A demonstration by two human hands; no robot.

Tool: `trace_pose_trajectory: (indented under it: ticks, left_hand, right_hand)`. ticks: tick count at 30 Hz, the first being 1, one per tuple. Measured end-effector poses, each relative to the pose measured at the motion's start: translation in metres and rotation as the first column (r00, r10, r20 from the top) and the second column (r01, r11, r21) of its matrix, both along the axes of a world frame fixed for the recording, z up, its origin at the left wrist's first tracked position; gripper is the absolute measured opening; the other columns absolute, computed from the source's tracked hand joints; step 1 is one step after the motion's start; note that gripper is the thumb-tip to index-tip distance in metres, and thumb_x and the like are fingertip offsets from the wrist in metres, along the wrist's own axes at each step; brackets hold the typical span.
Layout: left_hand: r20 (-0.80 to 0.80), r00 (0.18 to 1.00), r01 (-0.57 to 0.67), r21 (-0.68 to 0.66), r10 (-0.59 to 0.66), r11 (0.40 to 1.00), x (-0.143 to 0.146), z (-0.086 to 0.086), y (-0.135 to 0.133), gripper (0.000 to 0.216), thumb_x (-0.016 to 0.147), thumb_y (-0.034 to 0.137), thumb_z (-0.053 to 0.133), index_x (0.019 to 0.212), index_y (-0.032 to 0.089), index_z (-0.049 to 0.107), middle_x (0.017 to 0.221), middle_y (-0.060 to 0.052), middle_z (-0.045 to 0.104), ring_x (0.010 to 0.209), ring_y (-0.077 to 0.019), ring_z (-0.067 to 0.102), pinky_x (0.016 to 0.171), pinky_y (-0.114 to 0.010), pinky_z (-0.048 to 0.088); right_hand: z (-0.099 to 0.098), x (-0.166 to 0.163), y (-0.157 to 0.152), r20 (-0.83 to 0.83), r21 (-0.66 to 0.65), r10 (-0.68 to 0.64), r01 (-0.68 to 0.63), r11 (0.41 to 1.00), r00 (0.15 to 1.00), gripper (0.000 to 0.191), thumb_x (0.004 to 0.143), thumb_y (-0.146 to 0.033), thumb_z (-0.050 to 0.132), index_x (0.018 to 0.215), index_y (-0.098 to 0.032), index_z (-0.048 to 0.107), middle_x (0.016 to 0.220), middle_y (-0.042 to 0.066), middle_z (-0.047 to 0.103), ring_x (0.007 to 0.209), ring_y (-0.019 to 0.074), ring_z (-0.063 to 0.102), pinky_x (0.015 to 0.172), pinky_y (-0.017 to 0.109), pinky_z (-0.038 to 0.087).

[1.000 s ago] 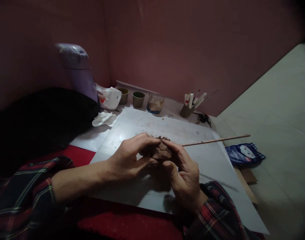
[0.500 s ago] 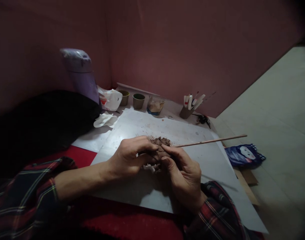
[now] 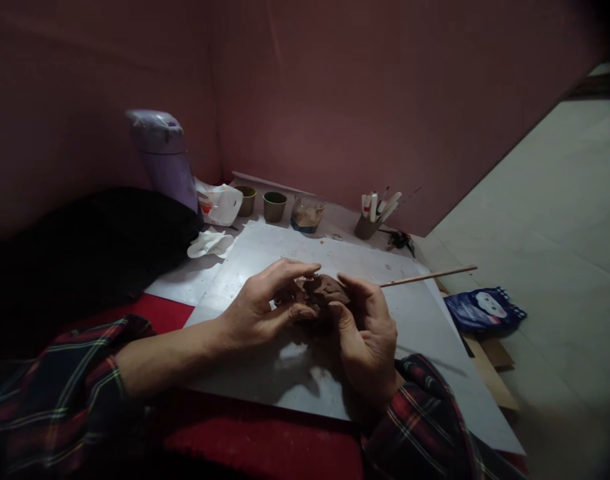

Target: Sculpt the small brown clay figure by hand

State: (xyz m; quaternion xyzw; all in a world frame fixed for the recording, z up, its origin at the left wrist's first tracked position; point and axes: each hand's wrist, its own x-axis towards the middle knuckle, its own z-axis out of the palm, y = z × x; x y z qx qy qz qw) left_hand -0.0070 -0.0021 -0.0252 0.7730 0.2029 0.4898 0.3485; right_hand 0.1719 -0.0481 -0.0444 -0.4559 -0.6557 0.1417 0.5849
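A lump of brown clay [image 3: 327,288] is between my two hands, above a white sheet [image 3: 415,320]. My right hand [image 3: 367,333] grips its right side, thumb in front and fingers behind. On the left side, my left hand [image 3: 267,300] curls round the clay, with the thumb low and the index finger raised along the top; clay smears mark the fingertips. A thin wooden stick [image 3: 429,275] sticks out to the right from behind my right hand; its near end is hidden. Shadow and my hands cover the clay's underside.
Along the back stand a purple bottle [image 3: 167,167], a white plastic bag [image 3: 219,203], two small cups [image 3: 275,208], a clear container [image 3: 307,217] and a cup of pens [image 3: 367,225]. Crumpled tissue [image 3: 209,244] lies at left near a black cloth [image 3: 95,247]. A blue packet [image 3: 485,310] lies at right.
The clay has been turned and shows a smoother face upward. My left index finger has lifted and the left thumb has come into sight. The view has shifted slightly.
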Motion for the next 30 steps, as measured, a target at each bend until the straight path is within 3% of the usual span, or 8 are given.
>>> trace_pose_trajectory:
  ticks: [4,7,13,19,23,30]
  left_hand:
    - [-0.011,1.0,0.027,-0.051,-0.027,0.998,-0.0003,0.0022,0.0011,0.033,0.083,0.02,0.065,0.115,0.016,0.064,0.105,-0.011,0.068,0.095,-0.0199,0.066,0.082,-0.031,0.055]
    - [-0.01,1.0,-0.005,-0.138,0.003,0.99,0.0005,0.0036,0.0007,0.041,0.081,0.018,0.066,0.122,0.017,0.062,0.106,-0.01,0.068,0.093,-0.0187,0.067,0.083,-0.031,0.055]
    - [0.013,0.999,0.051,-0.214,-0.049,0.976,0.0023,0.0013,0.0013,0.042,0.079,0.02,0.069,0.121,0.015,0.064,0.115,-0.012,0.069,0.104,-0.0217,0.067,0.091,-0.034,0.055]
    - [-0.049,0.998,-0.039,-0.08,0.035,0.996,0.0029,0.0007,0.0015,0.035,0.081,0.023,0.068,0.114,0.012,0.065,0.103,-0.011,0.074,0.09,-0.0195,0.07,0.081,-0.03,0.057]
    - [-0.083,0.995,-0.054,0.015,0.055,0.998,0.0033,0.0016,0.0005,0.029,0.08,0.022,0.068,0.107,0.011,0.066,0.093,-0.01,0.074,0.08,-0.0176,0.07,0.073,-0.026,0.057]
    - [-0.039,0.999,-0.035,0.009,0.035,0.999,0.0068,-0.0007,-0.0074,0.014,0.079,0.017,0.068,0.089,0.007,0.066,0.078,-0.008,0.074,0.065,-0.0121,0.067,0.061,-0.019,0.055]
  right_hand:
    - [0.0011,-0.0003,0.0002,0.084,0.008,0.04,-0.041,0.999,0.996,0.031,0.089,-0.023,0.059,0.12,-0.023,0.056,0.108,0.007,0.069,0.096,0.0208,0.068,0.082,0.037,0.058]
    - [0.0031,-0.0012,0.0004,0.087,0.018,0.074,-0.075,0.997,0.993,0.028,0.089,-0.02,0.058,0.117,-0.025,0.058,0.106,0.005,0.068,0.096,0.0198,0.067,0.084,0.036,0.057]
    - [0.0077,-0.0017,0.0021,0.12,0.117,0.085,-0.099,0.988,0.989,0.025,0.09,-0.019,0.057,0.114,-0.027,0.061,0.11,0.005,0.062,0.102,0.0193,0.063,0.089,0.037,0.055]
    - [0.0074,0.0015,0.0049,0.186,0.137,0.068,-0.095,0.986,0.98,0.032,0.09,-0.028,0.058,0.122,-0.025,0.055,0.11,0.008,0.062,0.1,0.0208,0.064,0.086,0.038,0.056]
    - [0.0068,0.0011,0.0055,0.206,0.151,0.08,-0.112,0.982,0.975,0.025,0.089,-0.029,0.062,0.113,-0.024,0.059,0.1,0.005,0.065,0.09,0.0187,0.064,0.08,0.034,0.056]
    - [-0.0002,0.0,0.0059,0.087,0.146,0.107,-0.119,0.982,0.99,0.012,0.09,-0.018,0.058,0.099,-0.025,0.064,0.09,-0.001,0.067,0.083,0.0124,0.064,0.075,0.027,0.053]
